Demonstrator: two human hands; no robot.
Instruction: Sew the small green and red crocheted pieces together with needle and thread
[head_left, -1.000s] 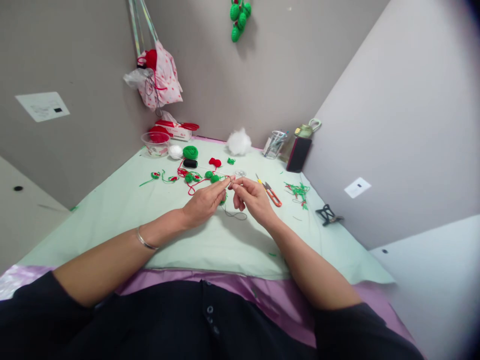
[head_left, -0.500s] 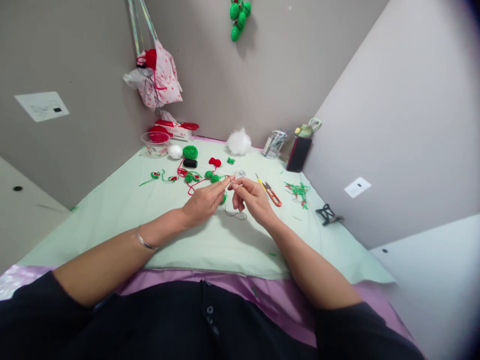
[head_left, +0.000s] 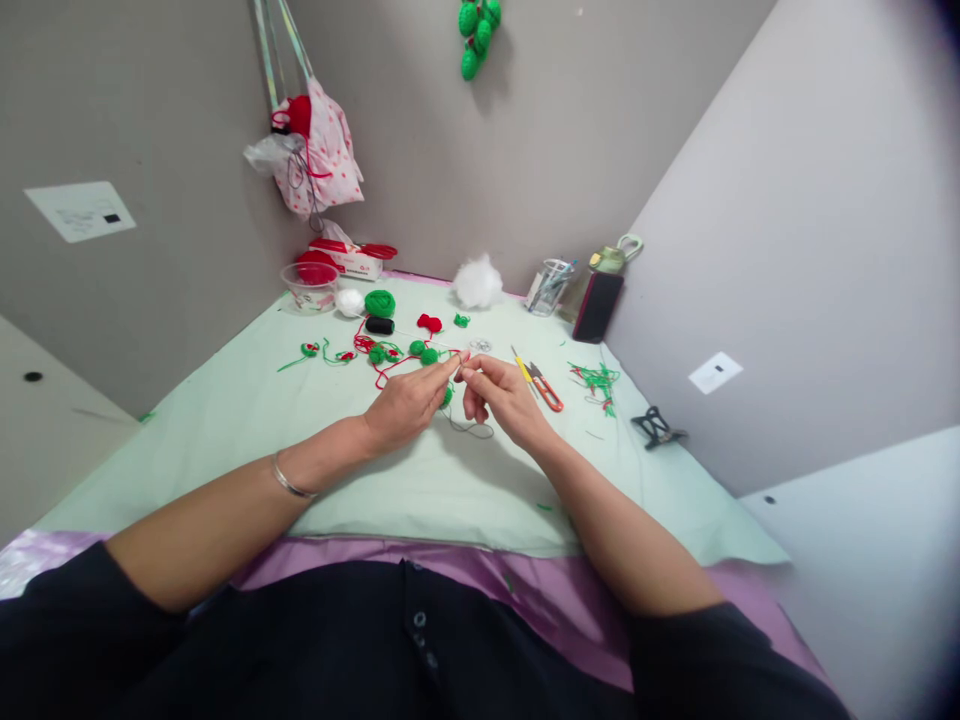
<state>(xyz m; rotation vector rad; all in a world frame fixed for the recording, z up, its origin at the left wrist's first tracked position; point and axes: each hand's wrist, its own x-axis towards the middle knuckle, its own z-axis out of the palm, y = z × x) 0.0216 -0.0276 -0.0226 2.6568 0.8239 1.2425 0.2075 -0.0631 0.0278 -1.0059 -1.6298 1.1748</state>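
My left hand (head_left: 409, 408) is closed, its fingers together and pointing toward my right hand (head_left: 501, 396). A small green crocheted piece (head_left: 448, 396) shows under the left fingers, mostly hidden by them. My right thumb and index finger pinch something thin beside the left fingertips, too small to name. A dark thread (head_left: 474, 432) hangs in a loop below the hands onto the cloth. Beyond the left fingers lie green crocheted balls (head_left: 429, 356) and loose red yarn (head_left: 381, 380). Right of my right hand are orange thread snips (head_left: 547, 390) and a yellow-handled crochet hook (head_left: 522, 364).
A pale green cloth (head_left: 360, 510) covers the table. Behind are a green yarn ball (head_left: 380, 303), a black thread spool (head_left: 380, 326), white stuffing (head_left: 478, 283), a plastic tub (head_left: 310, 295) and a pen cup (head_left: 550, 288). A phone (head_left: 598, 307) and yarn scraps (head_left: 596, 382) are right.
The right fingertips have shifted very slightly beside the left ones. The view has moved a little; the things on the table stay where they were.
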